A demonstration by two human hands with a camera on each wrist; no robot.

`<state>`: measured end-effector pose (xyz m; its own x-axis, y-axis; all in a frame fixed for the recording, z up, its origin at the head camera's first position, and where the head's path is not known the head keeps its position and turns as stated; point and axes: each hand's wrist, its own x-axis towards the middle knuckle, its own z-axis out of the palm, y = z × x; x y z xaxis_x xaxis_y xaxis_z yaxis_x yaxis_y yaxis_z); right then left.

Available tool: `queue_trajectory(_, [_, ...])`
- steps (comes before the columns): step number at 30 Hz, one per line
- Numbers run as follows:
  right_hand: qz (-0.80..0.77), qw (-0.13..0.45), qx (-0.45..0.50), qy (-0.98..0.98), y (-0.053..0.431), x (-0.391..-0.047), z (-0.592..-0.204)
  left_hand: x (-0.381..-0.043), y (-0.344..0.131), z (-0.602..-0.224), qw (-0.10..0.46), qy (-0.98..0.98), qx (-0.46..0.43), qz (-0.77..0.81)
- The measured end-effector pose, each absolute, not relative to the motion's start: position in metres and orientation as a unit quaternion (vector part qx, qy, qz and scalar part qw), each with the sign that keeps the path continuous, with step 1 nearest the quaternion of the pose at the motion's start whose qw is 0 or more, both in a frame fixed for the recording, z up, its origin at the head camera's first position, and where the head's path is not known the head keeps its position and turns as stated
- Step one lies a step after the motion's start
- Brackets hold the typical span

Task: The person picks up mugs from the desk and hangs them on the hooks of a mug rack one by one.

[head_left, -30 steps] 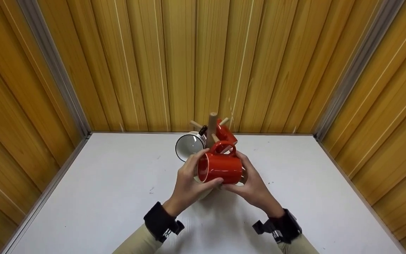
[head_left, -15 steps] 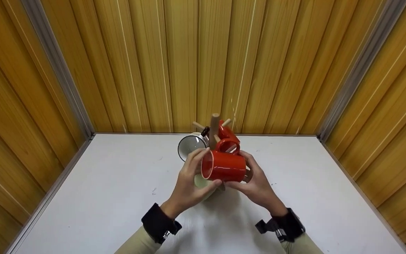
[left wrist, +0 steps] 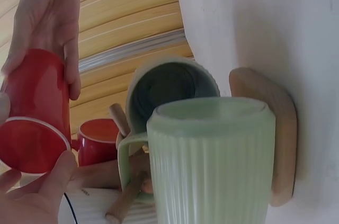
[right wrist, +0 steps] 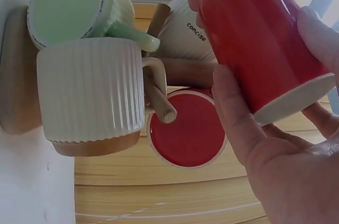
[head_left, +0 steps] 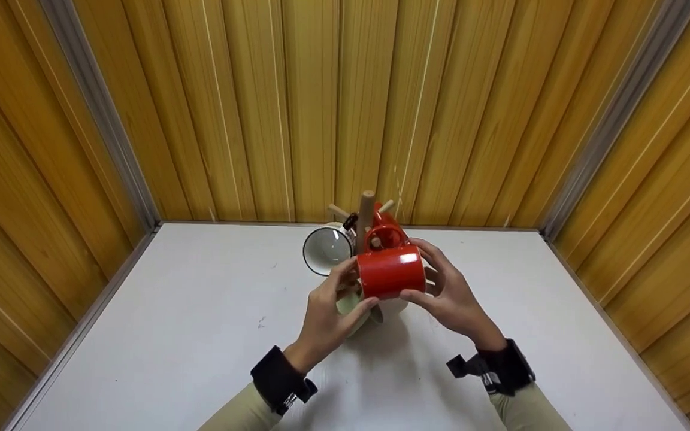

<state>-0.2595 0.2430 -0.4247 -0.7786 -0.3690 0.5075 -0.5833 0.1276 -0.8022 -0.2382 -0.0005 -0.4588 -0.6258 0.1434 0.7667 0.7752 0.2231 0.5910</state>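
Both hands hold a glossy red mug (head_left: 392,273) on its side in front of a wooden mug tree (head_left: 367,206). My left hand (head_left: 328,317) pinches its rim end between thumb and fingers. My right hand (head_left: 457,294) grips the base end, with the thumb along the near side. The mug's handle points up and away, and a peg's end shows inside its loop in the head view. In the left wrist view the open mouth (left wrist: 34,147) faces the left fingers. Behind it, a second red mug (right wrist: 188,128) hangs on the tree.
A white mug with a dark rim (head_left: 327,250) hangs on the tree's left. Lower down hang a pale green ribbed mug (left wrist: 212,166) and a cream ribbed mug with a tan base (right wrist: 92,94). The white table (head_left: 213,311) meets wood-patterned walls (head_left: 249,120).
The held red mug has shifted right and slightly farther from me, turning so its mouth no longer shows in the head view. Its handle now overlaps the peg's end. Both hands moved with it.
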Motion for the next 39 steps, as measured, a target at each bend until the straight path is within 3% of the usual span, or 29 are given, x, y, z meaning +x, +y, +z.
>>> queue_trajectory(13, [0.551, 0.101, 0.299, -0.773, 0.242, -0.263, -0.419, -0.236, 0.01, -0.465, 0.31, -0.74, -0.269, -0.533])
queue_trajectory(22, [0.546, 0.108, 0.288, -0.779, 0.231, -0.244, -0.397, -0.236, 0.012, -0.466, 0.305, -0.749, -0.255, -0.53])
queue_trajectory(39, [0.566, 0.102, 0.3, -0.761, 0.243, -0.262, -0.428, -0.235, 0.016, -0.47, 0.31, -0.74, -0.258, -0.538])
